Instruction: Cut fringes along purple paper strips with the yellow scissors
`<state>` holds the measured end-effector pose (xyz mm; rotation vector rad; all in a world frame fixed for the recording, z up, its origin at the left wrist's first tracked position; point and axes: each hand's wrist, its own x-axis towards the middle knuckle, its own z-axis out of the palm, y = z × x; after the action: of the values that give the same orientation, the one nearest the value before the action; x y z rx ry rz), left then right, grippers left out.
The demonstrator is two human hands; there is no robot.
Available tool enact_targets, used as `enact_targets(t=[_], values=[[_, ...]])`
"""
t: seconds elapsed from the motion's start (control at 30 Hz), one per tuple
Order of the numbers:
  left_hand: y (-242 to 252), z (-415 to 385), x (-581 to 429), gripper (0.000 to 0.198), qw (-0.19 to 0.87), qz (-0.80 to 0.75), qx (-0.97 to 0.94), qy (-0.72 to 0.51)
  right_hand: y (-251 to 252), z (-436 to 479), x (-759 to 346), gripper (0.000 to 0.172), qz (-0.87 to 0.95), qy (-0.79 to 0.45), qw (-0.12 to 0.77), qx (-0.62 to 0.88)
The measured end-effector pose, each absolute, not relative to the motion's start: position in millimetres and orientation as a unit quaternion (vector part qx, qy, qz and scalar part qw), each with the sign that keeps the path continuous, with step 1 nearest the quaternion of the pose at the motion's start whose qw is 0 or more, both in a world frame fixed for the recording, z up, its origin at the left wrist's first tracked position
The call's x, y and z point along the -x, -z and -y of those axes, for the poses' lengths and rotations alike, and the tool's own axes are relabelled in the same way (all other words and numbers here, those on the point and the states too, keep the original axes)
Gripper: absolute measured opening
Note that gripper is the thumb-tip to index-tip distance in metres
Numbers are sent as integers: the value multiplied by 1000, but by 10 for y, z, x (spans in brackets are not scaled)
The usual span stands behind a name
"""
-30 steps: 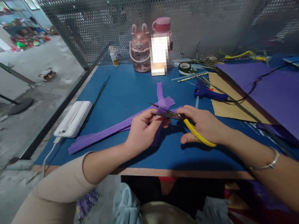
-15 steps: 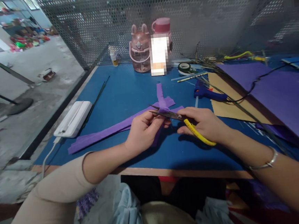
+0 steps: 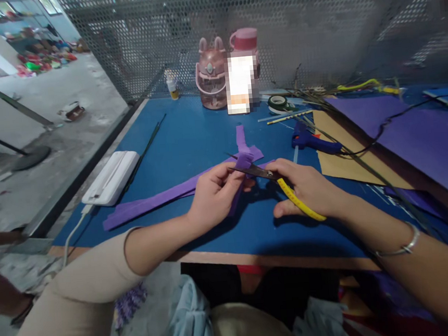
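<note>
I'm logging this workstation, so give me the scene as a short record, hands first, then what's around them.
Left hand: pinching a purple strip
Right hand: holding yellow-handled scissors, blades parted at the strip
Surface: blue tabletop
Left side: corded white device
Back: ear-topped pink bottle; green tape roll
Right side: blue glue gun; purple sheet

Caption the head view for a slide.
Over a blue table, the right hand holds open yellow-handled scissors at a purple strip in the left hand.
</note>
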<state>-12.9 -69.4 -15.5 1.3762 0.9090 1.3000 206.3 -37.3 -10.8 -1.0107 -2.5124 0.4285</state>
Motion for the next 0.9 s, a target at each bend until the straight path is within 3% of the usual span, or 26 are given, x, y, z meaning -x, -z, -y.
enact_targets(t=[0.3, 0.7, 0.83, 0.9], values=[[179, 703, 138, 22, 468, -372, -614, -515, 130, 369, -2061, 77, 896, -179, 233, 332], [178, 708, 131, 21, 481, -381, -599, -515, 111, 400, -2030, 43, 885, -161, 272, 342], [176, 708, 132, 22, 494, -379, -591, -513, 111, 397, -2037, 42, 882, -168, 268, 348], [174, 706, 133, 23, 496, -379, -586, -517, 102, 389, -2041, 51, 886, -169, 255, 349]])
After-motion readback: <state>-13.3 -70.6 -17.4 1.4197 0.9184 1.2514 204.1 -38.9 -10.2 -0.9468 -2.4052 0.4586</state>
